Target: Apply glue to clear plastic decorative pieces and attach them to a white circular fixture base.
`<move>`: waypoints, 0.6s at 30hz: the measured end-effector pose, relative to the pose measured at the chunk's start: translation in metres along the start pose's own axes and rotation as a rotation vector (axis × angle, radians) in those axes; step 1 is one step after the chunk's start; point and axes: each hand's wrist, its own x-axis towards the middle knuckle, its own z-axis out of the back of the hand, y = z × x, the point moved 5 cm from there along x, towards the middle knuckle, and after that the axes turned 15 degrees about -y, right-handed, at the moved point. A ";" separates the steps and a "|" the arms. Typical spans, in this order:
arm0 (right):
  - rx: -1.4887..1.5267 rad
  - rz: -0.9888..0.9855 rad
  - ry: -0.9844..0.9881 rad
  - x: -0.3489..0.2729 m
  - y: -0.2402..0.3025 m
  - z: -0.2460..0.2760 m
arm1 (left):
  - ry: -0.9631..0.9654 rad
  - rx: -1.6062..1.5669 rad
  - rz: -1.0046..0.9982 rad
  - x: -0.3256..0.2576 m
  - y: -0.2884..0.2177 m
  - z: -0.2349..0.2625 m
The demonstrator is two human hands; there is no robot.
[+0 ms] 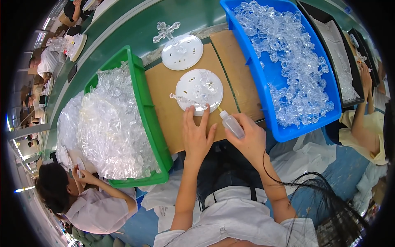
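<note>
A white round plate with small holes [186, 85] lies on the cardboard in front of me. Clear plastic pieces [202, 85] rest on it, one long piece reaching past its left edge. My left hand [198, 133] is open, its fingertips at the plate's near edge, beside the long clear piece. In my right hand [251, 138] is a small translucent squeeze bottle [233, 126], held tilted. Its thin yellow tip points toward the plate's near right edge; whether it touches cannot be told. Farther back, a second white plate [181, 52] has a clear cross-shaped piece [166, 31] at its far edge.
A green bin [149, 109] heaped with bagged clear parts stands left. On the right is a blue bin [275, 76] of loose clear pieces, then a black tray [358, 99]. Cardboard [162, 88] covers the work surface. Co-workers sit left [101, 206] and right [362, 136].
</note>
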 end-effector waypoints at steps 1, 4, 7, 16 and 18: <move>-0.014 0.002 0.008 -0.002 0.001 -0.001 | 0.000 0.002 0.003 -0.002 0.005 -0.001; -0.016 0.025 0.009 -0.006 0.002 -0.005 | -0.109 -0.289 0.165 -0.006 0.026 0.004; 0.002 0.048 -0.008 -0.008 0.005 -0.006 | -0.055 -0.219 0.055 -0.005 0.021 0.005; 0.057 0.041 -0.028 -0.006 0.012 -0.011 | -0.054 -0.204 0.063 -0.007 0.020 0.004; 0.075 0.021 -0.025 -0.007 0.011 -0.010 | -0.052 -0.197 0.064 -0.007 0.021 0.005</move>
